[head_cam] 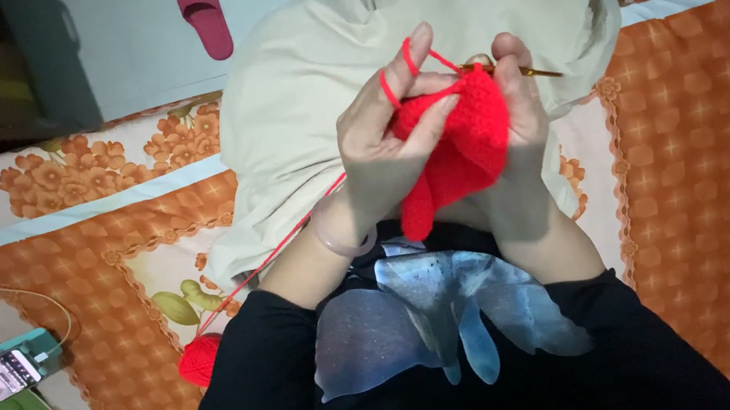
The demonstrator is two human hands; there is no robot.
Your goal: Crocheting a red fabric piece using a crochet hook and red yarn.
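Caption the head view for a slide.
Left hand tensions red yarn while right hand works a hook into red crochet piece.

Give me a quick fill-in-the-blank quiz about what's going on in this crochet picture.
1. Both hands hold a crocheted piece whose colour is ____.
2. The yarn strand is looped over the fingers of the ____ hand.
3. The right hand holds a golden crochet ____.
4. The ball of yarn lies on the bedsheet near the person's ____ elbow.

Missing words: red; left; hook; left
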